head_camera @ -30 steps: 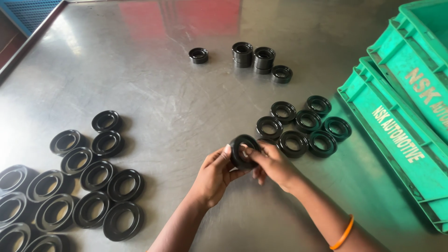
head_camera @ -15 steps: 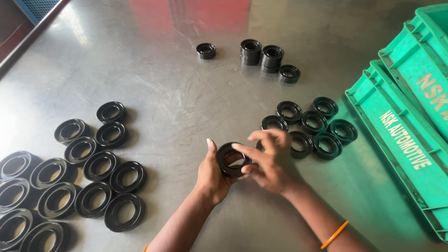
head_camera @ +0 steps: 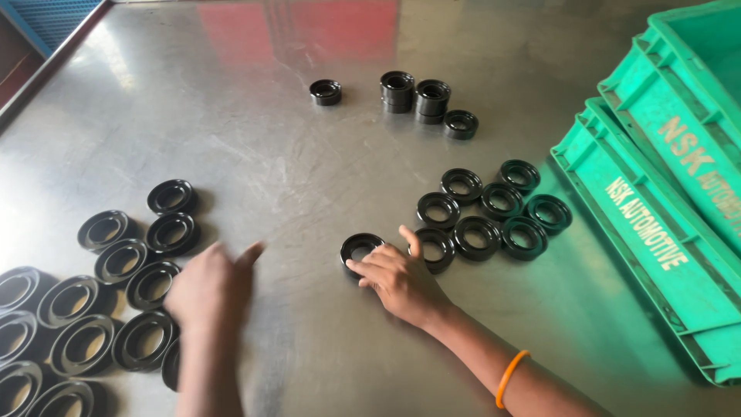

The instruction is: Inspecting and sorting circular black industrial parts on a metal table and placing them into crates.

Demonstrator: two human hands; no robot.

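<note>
On the far left of the steel table (head_camera: pixel 309 193), you have a spread of wide, flat black rings (head_camera: pixel 93 309) lying hole-up, running off the lower left edge. Your left hand (head_camera: pixel 204 289) hangs just above the right end of that spread, blurred; its fingers look loosely curled, and I cannot tell whether its grip holds anything. The rings nearest it lie directly under and to its left.

Toward the middle, your right hand (head_camera: pixel 397 278) rests on the table with its fingers spread. Its fingertips lie on the near rim of one black ring (head_camera: pixel 361 249), which sits flat, hole-up, just ahead and left of the hand. The grip is open around the ring, not closed on it; the thumb points away toward the next rings. This hand is clearly the nearer one to that ring.

Just right of the ring is a tight cluster of thicker rings (head_camera: pixel 486 212) in rows, the closest one touching or nearly touching your thumb. Farther back stand a few small stacks (head_camera: pixel 421 96) and a single ring (head_camera: pixel 326 92).

At the right edge, two green plastic crates (head_camera: pixel 656 232) sit nested; what shows of their insides holds nothing I can make out.
</note>
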